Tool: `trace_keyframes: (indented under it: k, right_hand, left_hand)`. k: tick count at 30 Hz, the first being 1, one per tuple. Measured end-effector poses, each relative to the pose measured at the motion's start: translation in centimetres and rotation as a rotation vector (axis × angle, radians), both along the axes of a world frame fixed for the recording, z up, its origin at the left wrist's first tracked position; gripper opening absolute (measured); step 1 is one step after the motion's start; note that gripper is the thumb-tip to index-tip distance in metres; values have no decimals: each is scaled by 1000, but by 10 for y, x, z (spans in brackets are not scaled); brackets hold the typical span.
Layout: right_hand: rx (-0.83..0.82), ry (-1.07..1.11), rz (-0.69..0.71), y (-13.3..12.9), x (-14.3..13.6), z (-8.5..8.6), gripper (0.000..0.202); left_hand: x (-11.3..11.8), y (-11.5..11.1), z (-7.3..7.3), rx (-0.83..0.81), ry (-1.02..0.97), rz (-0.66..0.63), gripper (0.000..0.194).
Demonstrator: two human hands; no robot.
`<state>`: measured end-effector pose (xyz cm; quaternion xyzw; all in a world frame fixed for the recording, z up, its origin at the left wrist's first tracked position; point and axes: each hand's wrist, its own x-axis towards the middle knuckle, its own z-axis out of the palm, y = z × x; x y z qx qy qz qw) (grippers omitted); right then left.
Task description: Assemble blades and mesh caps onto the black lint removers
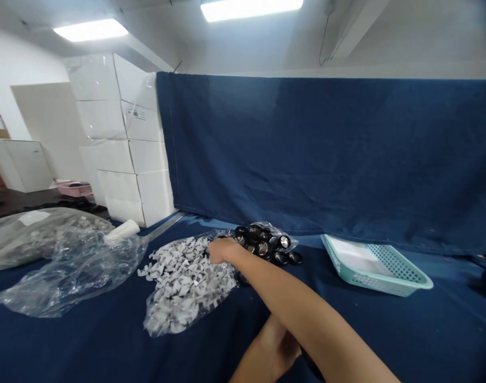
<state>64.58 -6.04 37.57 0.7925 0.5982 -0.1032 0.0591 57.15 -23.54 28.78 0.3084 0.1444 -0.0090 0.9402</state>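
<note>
My right hand (pixel 222 250) reaches forward to where a heap of small white plastic pieces (pixel 187 279) meets a pile of round black caps (pixel 262 247). Its fingers bend down and look bunched together, their tips hidden. The white pieces lie on a spread clear plastic bag. The caps have shiny insides, and some rest on clear plastic too. Below my right forearm is my left hand (pixel 280 343), partly covered by that arm. It looks curled round a black part (pixel 311 366), of which only a dark curved edge shows.
A mint-green plastic basket (pixel 406 287) with white sheet material inside stands at the right. On the left lie crumpled clear plastic (pixel 83 282) and a large filled bag (pixel 43 234). White boxes (pixel 142 154) are stacked behind. A blue cloth (pixel 326 154) hangs along the back.
</note>
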Motion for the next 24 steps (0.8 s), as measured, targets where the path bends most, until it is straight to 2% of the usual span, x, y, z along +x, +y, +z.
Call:
trace_keyframes:
  k: [3, 5, 8, 10, 13, 15, 16, 17, 19, 21, 24]
  right_hand:
    - [-9, -20, 34, -9, -2, 3, 26]
    - [49, -37, 46, -18, -6, 5, 26]
    - [246, -58, 47, -36, -9, 15, 26]
    - [411, -50, 40, -54, -7, 32, 27]
    - [634, 6, 19, -99, 8, 68, 29]
    - [735, 71, 5, -145, 21, 87, 30]
    - [800, 138, -9, -170, 27, 91, 31]
    - [946, 363, -40, -196, 32, 91, 30]
    - [1156, 733, -98, -245, 41, 74, 29]
    - [1208, 934, -179, -282, 47, 42, 33]
    - [1214, 1115, -360, -311, 54, -13, 37]
  left_hand:
    - [1, 0, 3, 27, 27, -3, 34]
    - [0, -1, 6, 64, 12, -28, 35]
    - [-2, -1, 11, 113, 18, -70, 33]
    - [-2, 0, 12, 98, 68, -76, 30]
    - [0, 3, 12, 55, 162, -59, 35]
    - [2, 6, 10, 31, 188, -55, 44]
    - [4, 7, 10, 20, 184, -54, 46]
    - [5, 8, 9, 9, 171, -51, 48]
    - [7, 7, 7, -1, 144, -30, 47]
    - [9, 5, 6, 0, 121, -8, 45]
    - [11, -1, 5, 5, 83, -10, 45]
